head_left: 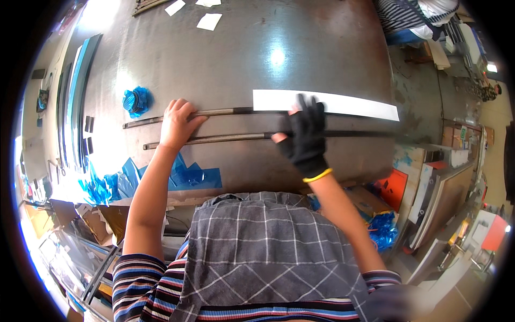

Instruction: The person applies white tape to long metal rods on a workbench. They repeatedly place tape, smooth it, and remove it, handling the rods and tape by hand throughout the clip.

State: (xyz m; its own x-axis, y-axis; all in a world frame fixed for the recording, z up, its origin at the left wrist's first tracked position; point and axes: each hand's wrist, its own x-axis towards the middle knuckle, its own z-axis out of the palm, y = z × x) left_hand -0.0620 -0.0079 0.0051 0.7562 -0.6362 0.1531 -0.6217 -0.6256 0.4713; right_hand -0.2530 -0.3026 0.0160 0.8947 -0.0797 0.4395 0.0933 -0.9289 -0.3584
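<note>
Two long thin metal strips lie across the table, bare grey-brown on their left stretch and black toward the right. On the far strip, my bare left hand has its fingers bent over it, the thumb on the near side. The near strip runs roughly alongside, closer to me. A long white strip lies flat against the far strip's right part. My right hand, in a black glove with bare thumb tip, is stretched flat over both strips, fingertips over the white strip's edge. Its fingers are slightly blurred.
A crumpled blue film bundle sits left of the strips. Blue film sheets lie along the near edge. White paper pieces lie at the far side. Long panels line the left. Another person is at the far right.
</note>
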